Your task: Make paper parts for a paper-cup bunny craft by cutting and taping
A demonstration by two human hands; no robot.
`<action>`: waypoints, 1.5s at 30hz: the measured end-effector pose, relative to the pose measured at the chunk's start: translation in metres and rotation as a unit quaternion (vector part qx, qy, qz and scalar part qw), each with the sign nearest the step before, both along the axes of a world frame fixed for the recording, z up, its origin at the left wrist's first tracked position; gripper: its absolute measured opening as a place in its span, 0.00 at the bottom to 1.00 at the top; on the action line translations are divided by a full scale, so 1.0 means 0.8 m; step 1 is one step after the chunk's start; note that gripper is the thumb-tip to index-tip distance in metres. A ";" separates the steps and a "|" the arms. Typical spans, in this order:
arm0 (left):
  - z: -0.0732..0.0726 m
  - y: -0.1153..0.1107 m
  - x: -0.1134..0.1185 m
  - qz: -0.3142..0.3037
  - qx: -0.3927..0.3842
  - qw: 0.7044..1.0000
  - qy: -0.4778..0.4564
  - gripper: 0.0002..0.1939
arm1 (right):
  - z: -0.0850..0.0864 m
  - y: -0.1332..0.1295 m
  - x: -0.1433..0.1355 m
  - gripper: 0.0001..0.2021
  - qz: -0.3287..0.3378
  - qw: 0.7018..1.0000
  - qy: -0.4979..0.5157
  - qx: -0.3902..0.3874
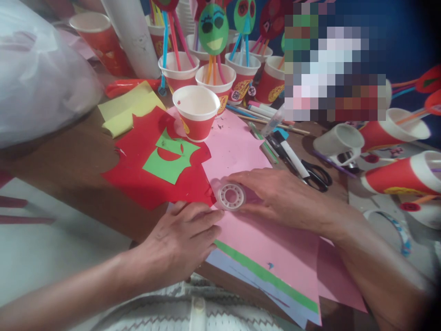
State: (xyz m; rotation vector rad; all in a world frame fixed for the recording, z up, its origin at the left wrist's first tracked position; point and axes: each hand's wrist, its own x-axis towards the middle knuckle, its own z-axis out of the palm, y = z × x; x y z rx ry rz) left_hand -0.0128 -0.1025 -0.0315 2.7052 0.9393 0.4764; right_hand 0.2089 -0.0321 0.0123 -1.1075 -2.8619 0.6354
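Observation:
A small roll of clear tape (pixel 232 196) with a white core lies on the pink paper (pixel 268 239). Around its right side curve the thumb and fingers of my right hand (pixel 282 197), gripping it. My left hand (pixel 188 234) rests just left of the roll, fingers stretched toward it over the paper edges; whether a fingertip touches the tape I cannot tell. Beyond my left hand is cut red paper (pixel 138 184), with a green scrap (pixel 165 170) on top. An open red and white paper cup (pixel 197 115) stands behind the roll.
Black-handled scissors (pixel 319 177), a marker (pixel 294 158) and several pens lie to the right. Paper cups with straws (pixel 215 76) crowd the back; others lie tipped beside a white mug (pixel 339 142). A white plastic bag (pixel 41 73) bulges at left. Yellow paper (pixel 132 108) lies near it.

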 end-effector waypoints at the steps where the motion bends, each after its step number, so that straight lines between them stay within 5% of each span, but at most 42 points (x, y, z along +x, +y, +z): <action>1: -0.001 0.000 -0.001 0.001 -0.001 1.000 -0.003 0.09 | 0.000 0.000 0.000 0.18 -0.001 1.000 -0.001 0.000; 7: 0.002 0.006 -0.005 -0.006 0.005 0.994 -0.107 0.11 | -0.001 0.000 0.000 0.18 -0.001 1.000 0.008 -0.008; 16: 0.014 0.014 0.017 0.033 -0.009 0.997 0.067 0.22 | 0.002 0.001 -0.002 0.19 -0.010 0.999 0.023 -0.032; 25: 0.020 0.017 0.020 0.032 0.013 0.997 0.068 0.21 | -0.001 0.001 0.003 0.14 -0.008 0.999 0.030 -0.028; 33: 0.021 0.021 0.025 0.016 0.085 0.994 0.067 0.19 | 0.008 0.000 0.020 0.29 -0.006 0.999 0.032 0.013; 39: 0.022 0.026 0.027 0.001 0.103 0.993 0.062 0.19 | 0.043 0.018 0.071 0.22 -0.123 0.988 -0.014 0.090; 45: 0.019 0.027 0.022 -0.006 0.109 0.991 0.075 0.21 | 0.041 0.039 0.098 0.14 -0.172 0.980 -0.090 0.054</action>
